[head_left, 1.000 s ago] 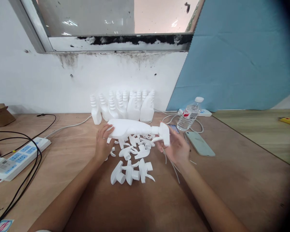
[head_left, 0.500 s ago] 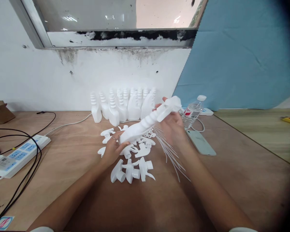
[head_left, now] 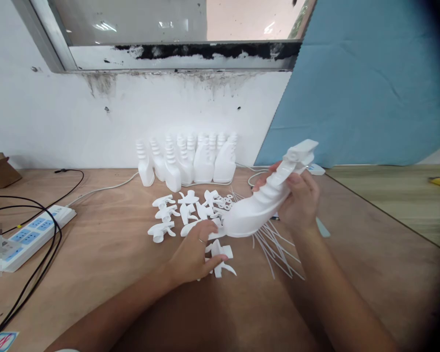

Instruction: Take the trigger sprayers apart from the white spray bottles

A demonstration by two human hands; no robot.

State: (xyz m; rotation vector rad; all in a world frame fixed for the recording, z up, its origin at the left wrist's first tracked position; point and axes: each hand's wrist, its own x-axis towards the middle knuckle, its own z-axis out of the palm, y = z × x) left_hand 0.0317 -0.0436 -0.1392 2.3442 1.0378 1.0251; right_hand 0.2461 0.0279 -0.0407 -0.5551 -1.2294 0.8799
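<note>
My right hand (head_left: pixel 300 198) is wrapped round the neck of a white spray bottle (head_left: pixel 247 212) with a trigger head fitted. The bottle is tilted, its head up to the right and its base down to the left. My left hand (head_left: pixel 201 252) is apart from the bottle's base, its fingers spread over the white trigger heads (head_left: pixel 220 252); nothing is held in it. More trigger heads (head_left: pixel 163 230) lie to the left. Thin white tubes (head_left: pixel 278 254) fan out below the bottle, and small white rings (head_left: pixel 227 201) lie behind it.
White bottles (head_left: pixel 172 171) stand in a cluster by the wall. On the left are a power strip (head_left: pixel 40 230), black cables (head_left: pixel 55 244) and a cardboard box (head_left: pixel 0 171). A pale green phone (head_left: pixel 321 228) lies partly behind my right arm.
The bottle has moved right and tipped more upright in my right hand. My left hand has let go of its base and moved right and down, over the trigger heads.
</note>
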